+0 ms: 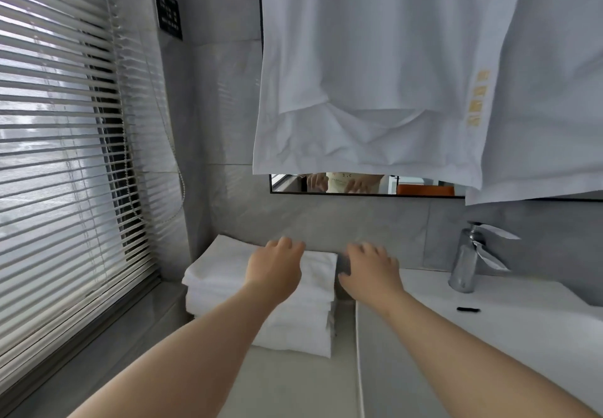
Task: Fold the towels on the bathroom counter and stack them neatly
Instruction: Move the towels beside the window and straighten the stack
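The table (293, 385) is a pale slab running along a grey tiled wall (326, 221), with a white basin top (489, 336) set into its right side and a chrome tap (470, 261) standing at the back of it. A small black thing (468, 309) lies on the basin top in front of the tap (too small to tell what it is). Slatted blinds (65, 156) fill the window on the left, their cord (176, 163) hanging down beside the tiles.

A white cloth (375, 74) hangs over most of the mirror (417, 185), leaving only a narrow strip of glass along the bottom; that strip reflects two hands and something orange. Yellow characters (475, 99) run down the cloth near its right edge, too blurred to read. A black sign (169, 16) with pale lettering is fixed high on the wall, also not legible.

The towels (228, 274) sit folded in one white stack at the left end of the table, tucked into the corner beside the window sill. The left hand (277, 265) rests palm-down on top of the stack, fingers loosely bent toward its far edge, the grip slack. The right hand (370, 270) is at the stack's right side with fingers spread and relaxed, thumb against the top towel's edge, holding nothing.
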Motion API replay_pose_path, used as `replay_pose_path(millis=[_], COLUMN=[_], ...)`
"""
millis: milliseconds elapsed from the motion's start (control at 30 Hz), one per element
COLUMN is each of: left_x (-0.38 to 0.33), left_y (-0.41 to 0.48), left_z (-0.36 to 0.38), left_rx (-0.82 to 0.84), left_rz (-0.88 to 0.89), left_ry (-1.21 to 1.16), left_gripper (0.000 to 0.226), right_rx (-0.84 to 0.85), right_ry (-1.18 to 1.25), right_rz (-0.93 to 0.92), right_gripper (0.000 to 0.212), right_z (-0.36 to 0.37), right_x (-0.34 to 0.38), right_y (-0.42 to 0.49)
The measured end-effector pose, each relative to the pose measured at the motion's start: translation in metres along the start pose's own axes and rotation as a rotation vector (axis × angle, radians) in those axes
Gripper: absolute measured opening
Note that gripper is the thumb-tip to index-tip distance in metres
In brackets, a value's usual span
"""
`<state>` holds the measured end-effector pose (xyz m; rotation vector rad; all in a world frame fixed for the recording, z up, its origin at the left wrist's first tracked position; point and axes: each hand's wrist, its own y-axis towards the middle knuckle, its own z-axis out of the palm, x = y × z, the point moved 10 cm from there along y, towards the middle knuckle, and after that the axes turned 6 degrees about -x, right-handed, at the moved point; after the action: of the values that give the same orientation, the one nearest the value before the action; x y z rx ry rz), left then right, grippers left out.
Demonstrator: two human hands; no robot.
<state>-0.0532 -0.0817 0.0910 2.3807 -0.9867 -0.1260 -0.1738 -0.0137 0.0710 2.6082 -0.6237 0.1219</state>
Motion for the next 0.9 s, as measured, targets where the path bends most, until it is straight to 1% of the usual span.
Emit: replay_pose_path(millis=[100,167,233,400,500,567,667,767,900], left_x=[-0.041,-0.060,-0.093,-0.198,-0.273,-0.325,-0.392,-0.443,-0.483], left_y=[-0.003,-0.003,-0.001,0.005,0.008,0.009,0.007,0.003,0.007], left_z=[-0.002,-0.002,-0.005,-0.004,-0.004,-0.002,0.001,0.006,0.013], left_rx=[-0.005,0.003,0.002,0.007,0.020,0.041,0.069,0.104,0.131], left_rz=[0.080,0.101,0.108,0.155,0.160,0.165,0.177,0.239,0.267], left_ry=[-0.001,-0.022,-0.059,-0.136,-0.178,-0.211,-0.257,-0.257,-0.266], left_gripper=[0.028,0.029,0.028,0.029,0.027,0.030,0.030,0.032,0.031], right_rx=[0.020,0.019,0.006,-0.004,0.036,0.071,0.071,0.094,0.107], right_ry=[-0.042,-0.061,-0.064,-0.100,-0.143,-0.179,-0.218,-0.242,-0.248], right_rz=[0.019,0.026,0.055,0.092,0.120,0.150,0.180,0.219,0.277], right_gripper=[0.041,0.043,0.045,0.047,0.046,0.046,0.047,0.044,0.041], right_z=[-0.005,-0.006,-0.017,-0.046,-0.062,-0.073,-0.092,-0.104,-0.113], right_x=[-0.028,-0.044,-0.074,-0.161,-0.227,-0.273,-0.333,-0.380,-0.426], right_y=[-0.019,-0.023,-0.034,-0.059,-0.084,-0.100,-0.119,-0.137,-0.153])
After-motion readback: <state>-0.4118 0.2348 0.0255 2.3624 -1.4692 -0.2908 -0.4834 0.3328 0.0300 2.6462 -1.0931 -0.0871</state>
